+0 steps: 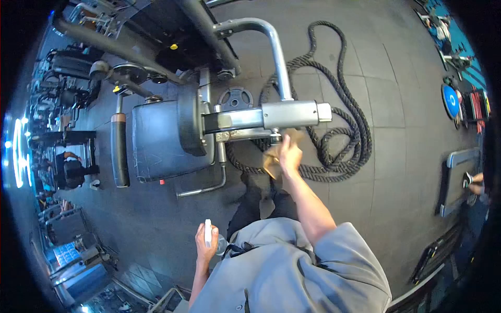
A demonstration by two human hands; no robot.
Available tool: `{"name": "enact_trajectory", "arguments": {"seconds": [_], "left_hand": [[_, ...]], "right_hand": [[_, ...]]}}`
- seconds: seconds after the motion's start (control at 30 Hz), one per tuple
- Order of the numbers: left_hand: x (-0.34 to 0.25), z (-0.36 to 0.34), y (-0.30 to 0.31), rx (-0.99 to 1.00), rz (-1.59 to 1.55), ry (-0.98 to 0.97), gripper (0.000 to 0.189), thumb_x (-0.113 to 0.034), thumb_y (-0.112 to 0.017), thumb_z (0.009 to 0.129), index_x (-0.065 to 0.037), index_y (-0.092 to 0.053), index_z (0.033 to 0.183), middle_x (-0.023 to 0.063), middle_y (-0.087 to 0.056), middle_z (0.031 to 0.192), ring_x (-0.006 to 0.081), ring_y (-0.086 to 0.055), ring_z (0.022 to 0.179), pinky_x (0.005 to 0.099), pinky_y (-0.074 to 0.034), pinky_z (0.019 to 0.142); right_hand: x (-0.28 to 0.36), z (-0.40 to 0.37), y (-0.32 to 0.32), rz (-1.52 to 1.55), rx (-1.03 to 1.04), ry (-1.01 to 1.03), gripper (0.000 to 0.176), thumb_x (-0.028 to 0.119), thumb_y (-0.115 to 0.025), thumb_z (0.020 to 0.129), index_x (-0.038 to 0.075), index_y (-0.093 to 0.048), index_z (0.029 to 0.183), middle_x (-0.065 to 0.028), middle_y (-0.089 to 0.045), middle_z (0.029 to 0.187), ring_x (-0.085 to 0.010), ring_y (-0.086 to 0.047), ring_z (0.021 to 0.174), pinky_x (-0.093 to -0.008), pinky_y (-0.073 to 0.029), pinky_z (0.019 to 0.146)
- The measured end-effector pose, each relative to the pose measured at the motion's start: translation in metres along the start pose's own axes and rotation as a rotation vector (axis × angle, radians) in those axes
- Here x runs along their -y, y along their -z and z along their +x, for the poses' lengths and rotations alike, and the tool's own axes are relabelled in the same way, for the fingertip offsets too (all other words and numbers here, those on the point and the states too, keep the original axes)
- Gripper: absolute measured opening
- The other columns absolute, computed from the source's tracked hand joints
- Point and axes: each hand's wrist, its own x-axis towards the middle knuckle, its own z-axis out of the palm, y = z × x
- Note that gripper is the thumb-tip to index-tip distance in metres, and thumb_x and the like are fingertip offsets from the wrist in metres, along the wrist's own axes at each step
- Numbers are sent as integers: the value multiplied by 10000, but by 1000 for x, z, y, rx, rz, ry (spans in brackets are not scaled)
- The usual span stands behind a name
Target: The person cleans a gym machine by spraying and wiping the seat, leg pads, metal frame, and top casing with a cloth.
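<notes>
Currently, a brown cloth point(272, 160) is grasped by the right hand point(290, 156), with the fingers closed over it and folds of it spread out on either side of the hand. The cloth is held just below the silver end of a padded machine's metal beam point(289, 114), near a small knob point(275, 139) on its underside; whether either is touched by it cannot be told. A spray bottle point(208, 232) with a white top is gripped by the left hand point(205, 244), low in front of the body and well apart from the machine. The fingers are wrapped around its upper part, but whether its trigger is pressed cannot be told.

On the machine, 2 dark pads are seen at the left of the beam: a broad, scuffed pad point(163, 143) and a narrower upright pad point(190, 121). Beyond the beam, a round weight plate point(235, 95) is seen by the frame. A thick black rope point(361, 136) is laid in loose loops on the dark tiled floor point(389, 172), to the right of the machine. A grey shirt point(271, 261) is worn.
</notes>
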Motion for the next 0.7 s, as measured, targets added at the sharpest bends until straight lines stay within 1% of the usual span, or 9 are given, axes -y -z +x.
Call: {"name": "enact_trajectory", "arguments": {"seconds": [0.03,0.1,0.23,0.33,0.43,0.5,0.57,0.63,0.7], "left_hand": [[4,-5,2,-28,16,9,205,-169,-582,947,21,-615,874,172,-571,806,349,-591,735,448,-464,670],[3,-11,6,-75,-9,72,210,-171,-580,948,21,-614,872,176,-570,801,352,-591,734,450,-464,669],[6,-26,10,-109,-29,122,216,-179,-580,953,18,-614,872,177,-573,797,354,-593,733,451,-466,670],[12,-30,13,-85,-24,138,210,-177,-588,951,15,-622,872,171,-584,796,354,-598,730,452,-468,664],[11,-32,20,-103,-10,121,197,-166,-601,943,12,-628,865,167,-593,792,354,-602,726,449,-473,659],[17,-37,25,-102,9,107,193,-158,-600,939,17,-627,861,170,-588,784,355,-594,721,449,-472,658],[26,-39,30,-99,-16,89,204,-158,-573,951,21,-618,866,169,-570,781,344,-578,724,444,-457,659],[37,-40,38,-105,-14,78,199,-163,-601,941,18,-625,863,170,-589,787,355,-593,738,450,-473,666],[52,-46,46,-115,-26,84,200,-167,-613,937,17,-627,861,171,-598,790,361,-599,747,453,-480,670]], "right_hand": [[4,-9,27,-24,1,54,695,528,-447,1018,-110,-696,903,-326,-642,684,-445,-696,701,-516,-537,738],[5,-6,68,252,-121,134,504,406,-515,1024,-51,-650,1187,-292,-699,1011,-438,-689,926,-475,-525,834],[34,76,106,-90,-347,448,509,383,-532,1016,-32,-602,1302,-269,-527,1418,-423,-518,1298,-495,-414,1061],[53,111,47,-570,-84,194,535,402,-567,964,9,-608,1326,-196,-256,1625,-524,-131,1481,-681,-114,1171],[61,73,-11,-529,-172,482,539,251,-675,855,14,-598,1333,-170,-275,1628,-524,-127,1486,-669,-86,1186],[67,35,-42,-384,-46,662,552,149,-696,832,19,-577,1356,-185,-345,1592,-473,-165,1499,-645,-107,1198],[82,8,-49,-128,111,590,589,104,-707,817,23,-556,1380,-198,-436,1534,-408,-241,1497,-583,-132,1219],[75,11,-50,282,360,324,506,236,-674,935,15,-547,1373,-231,-541,1423,-329,-504,1345,-467,-356,1140],[115,-13,-28,946,388,-29,590,387,-651,974,24,-497,1413,-190,-595,1329,-287,-615,1172,-411,-487,1011]]}}
